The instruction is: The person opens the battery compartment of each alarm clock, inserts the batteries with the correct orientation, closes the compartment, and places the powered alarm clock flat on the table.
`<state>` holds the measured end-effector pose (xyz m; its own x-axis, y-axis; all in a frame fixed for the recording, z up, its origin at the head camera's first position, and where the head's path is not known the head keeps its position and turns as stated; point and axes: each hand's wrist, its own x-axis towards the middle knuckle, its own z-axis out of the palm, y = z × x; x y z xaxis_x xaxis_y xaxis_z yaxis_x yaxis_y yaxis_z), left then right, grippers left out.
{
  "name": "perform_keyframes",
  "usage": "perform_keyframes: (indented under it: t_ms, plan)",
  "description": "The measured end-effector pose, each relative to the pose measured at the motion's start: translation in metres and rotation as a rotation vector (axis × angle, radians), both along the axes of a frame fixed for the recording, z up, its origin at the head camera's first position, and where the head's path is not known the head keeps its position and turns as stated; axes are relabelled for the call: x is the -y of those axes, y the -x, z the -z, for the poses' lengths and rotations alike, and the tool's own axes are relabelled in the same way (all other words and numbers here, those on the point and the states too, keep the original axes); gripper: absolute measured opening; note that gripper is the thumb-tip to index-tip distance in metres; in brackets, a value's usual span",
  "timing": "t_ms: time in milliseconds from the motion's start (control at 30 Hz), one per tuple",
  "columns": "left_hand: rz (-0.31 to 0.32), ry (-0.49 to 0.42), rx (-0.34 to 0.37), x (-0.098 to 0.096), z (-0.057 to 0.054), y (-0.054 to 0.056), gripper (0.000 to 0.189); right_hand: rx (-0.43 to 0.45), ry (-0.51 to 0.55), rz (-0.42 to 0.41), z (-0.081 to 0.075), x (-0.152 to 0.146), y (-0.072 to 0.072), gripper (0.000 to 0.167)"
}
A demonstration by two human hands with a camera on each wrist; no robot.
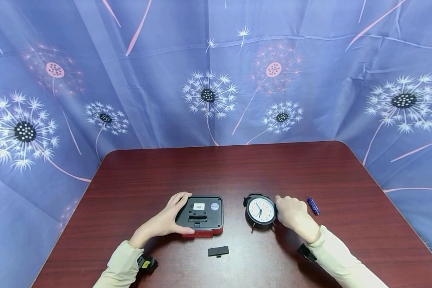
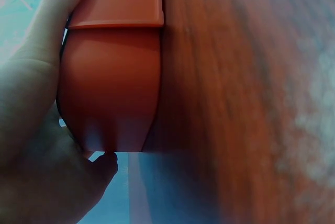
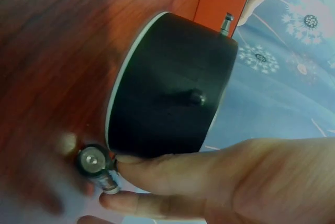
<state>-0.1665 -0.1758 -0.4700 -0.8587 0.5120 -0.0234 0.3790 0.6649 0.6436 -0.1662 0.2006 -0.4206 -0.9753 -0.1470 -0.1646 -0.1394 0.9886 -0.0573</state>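
Observation:
In the head view my left hand (image 1: pixel 165 219) grips a red device with a black back panel (image 1: pixel 210 224), thumb on the near side and fingers over the far left corner. Its back faces up, with an open battery slot. The device's red side (image 2: pixel 112 77) fills the left wrist view. Beside a black round alarm clock (image 1: pixel 261 211), which lies face up, is my right hand (image 1: pixel 293 214), fingers curled. A battery (image 3: pixel 94 161) shows pinched at its thumb and fingertips in the right wrist view, close by the clock's black side (image 3: pixel 167 88).
A black battery cover (image 1: pixel 218 251) lies in front of the red device. To the right of my right hand a blue battery (image 1: pixel 313 206) lies on the dark red table (image 1: pixel 147 168). Blue dandelion-print cloth (image 1: pixel 165 80) hangs around the table's back and sides.

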Motion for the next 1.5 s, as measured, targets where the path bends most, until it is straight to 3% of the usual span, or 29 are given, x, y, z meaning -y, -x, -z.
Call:
perform_keyframes:
  t_ms: [433,733,1133,1500]
  plan:
    - [-0.002,0.003,-0.004,0.000,0.000,0.000,0.109,-0.089,0.020,-0.047,0.009,-0.001,0.002,0.011]
    - [-0.005,0.003,-0.007,0.001,0.001,0.001,0.109,-0.116,-0.025,-0.083,0.010,-0.004,0.005,0.016]
    - [-0.010,0.010,0.006,0.001,0.000,0.000,0.109,-0.220,0.070,-0.038,0.009,-0.010,0.010,0.018]
    - [-0.006,0.004,-0.003,0.000,0.000,0.000,0.109,-0.262,0.080,0.029,0.009,-0.008,0.011,0.017]
